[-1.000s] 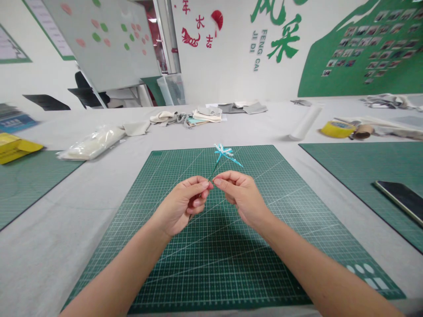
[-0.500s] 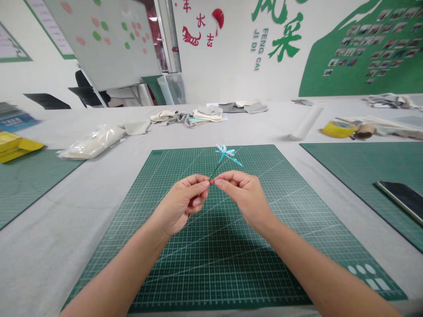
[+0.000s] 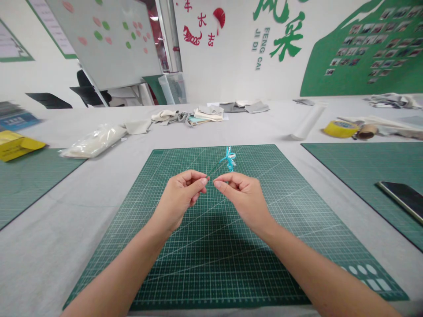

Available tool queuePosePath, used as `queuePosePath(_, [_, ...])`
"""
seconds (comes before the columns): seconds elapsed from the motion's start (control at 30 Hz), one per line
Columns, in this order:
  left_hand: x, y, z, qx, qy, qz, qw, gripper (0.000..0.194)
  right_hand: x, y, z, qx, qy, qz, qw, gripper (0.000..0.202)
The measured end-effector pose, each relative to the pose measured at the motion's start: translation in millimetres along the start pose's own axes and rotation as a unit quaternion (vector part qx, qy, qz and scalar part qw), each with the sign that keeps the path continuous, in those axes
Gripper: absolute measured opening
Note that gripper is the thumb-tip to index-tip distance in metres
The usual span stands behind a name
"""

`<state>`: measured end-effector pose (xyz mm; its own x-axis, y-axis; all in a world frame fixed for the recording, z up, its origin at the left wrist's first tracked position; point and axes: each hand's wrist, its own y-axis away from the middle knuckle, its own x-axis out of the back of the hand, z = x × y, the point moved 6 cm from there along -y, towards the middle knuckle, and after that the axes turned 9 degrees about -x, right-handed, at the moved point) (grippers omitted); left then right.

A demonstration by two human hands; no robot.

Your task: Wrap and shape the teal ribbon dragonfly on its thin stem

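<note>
My left hand (image 3: pixel 183 198) pinches the thin dark green stem of a small artificial flower (image 3: pixel 231 155) between thumb and forefinger. Bright blue petals with whitish, beaded-looking parts form its head, which leans up and to the right, above the far half of the green cutting mat (image 3: pixel 211 273). Just right of the left fingertips, my right hand (image 3: pixel 246 198) is closed in a pinch, a small gap away from them. Whatever lies between its thumb and finger, if anything, is too small to make out. The stem's lower end is hidden by the left hand.
A phone (image 3: pixel 401 198) rests on a second mat at right. Yellow tape (image 3: pixel 340 129) and a cardboard roll (image 3: pixel 367 131) lie behind it. At left are a clear plastic bag (image 3: pixel 94 141) and a yellow packet (image 3: pixel 18 145). Folded cloths (image 3: pixel 206 113) lie at the back.
The flower has turned about its stem, so its head faces more to the right. My left hand has shifted slightly left, widening the gap between the fingertips. My right hand remains pinched.
</note>
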<state>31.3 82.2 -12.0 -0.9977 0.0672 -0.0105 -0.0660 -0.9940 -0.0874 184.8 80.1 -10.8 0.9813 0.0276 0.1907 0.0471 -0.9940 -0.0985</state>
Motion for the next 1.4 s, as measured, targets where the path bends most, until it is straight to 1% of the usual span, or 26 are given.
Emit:
queuePosePath(0.1, [0.3, 0, 1, -0.009, -0.019, 0.001, 1.000, 0.016, 1, 3, -4, 0.032, 0.038, 0.016, 0.999, 0.014])
queuePosePath(0.17, [0.9, 0, 2, -0.025, -0.044, 0.000, 0.999, 0.015, 1, 6, -8, 0.072, 0.077, 0.031, 0.994, 0.014])
queuePosePath(0.3, [5.0, -1, 7, -0.082, -0.130, 0.015, 0.988, 0.012, 0, 11, -16, 0.164, 0.173, 0.056, 0.970, 0.015])
queuePosePath(0.4, [7.9, 1, 14, -0.136, -0.198, 0.030, 0.970, 0.009, -1, 13, -18, 0.199, 0.210, 0.062, 0.955, 0.017])
queuePosePath(0.57, [9.3, 7, 25, -0.236, -0.286, 0.052, 0.927, 0.011, -3, 14, -17, 0.213, 0.232, 0.055, 0.948, 0.017])
queuePosePath(0.63, [7.3, 10, 27, -0.273, -0.329, 0.047, 0.903, 0.013, -3, 14, -18, 0.218, 0.241, 0.050, 0.944, 0.018])
queuePosePath(0.67, [5.9, 11, 28, -0.285, -0.364, 0.041, 0.886, 0.015, -3, 13, -18, 0.222, 0.246, 0.047, 0.942, 0.018])
queuePosePath(0.73, [2.8, 14, 29, -0.303, -0.446, 0.026, 0.842, 0.019, -2, 13, -20, 0.233, 0.258, 0.044, 0.936, 0.020])
queuePosePath(0.83, [-2.0, 16, 32, -0.332, -0.550, -0.002, 0.766, 0.022, 1, 12, -21, 0.241, 0.278, 0.045, 0.929, 0.023])
queuePosePath(0.93, [-5.6, 18, 38, -0.364, -0.605, -0.031, 0.707, 0.022, 4, 10, -22, 0.237, 0.291, 0.044, 0.926, 0.024])
queuePosePath(0.97, [-6.6, 18, 40, -0.373, -0.616, -0.040, 0.692, 0.022, 4, 9, -22, 0.235, 0.292, 0.043, 0.926, 0.024])
queuePosePath(1.03, [-8.6, 18, 42, -0.388, -0.630, -0.060, 0.670, 0.022, 6, 7, -22, 0.232, 0.285, 0.038, 0.929, 0.023])
queuePosePath(1.1, [-10.3, 18, 43, -0.397, -0.632, -0.080, 0.661, 0.023, 7, 5, -22, 0.229, 0.268, 0.032, 0.935, 0.022])
queuePosePath(1.23, [-11.8, 18, 42, -0.402, -0.626, -0.116, 0.658, 0.024, 9, 1, -22, 0.216, 0.234, 0.013, 0.948, 0.017])
queuePosePath(1.4, [-10.4, 17, 42, -0.397, -0.627, -0.132, 0.657, 0.023, 10, -2, -21, 0.203, 0.214, -0.006, 0.956, 0.015])
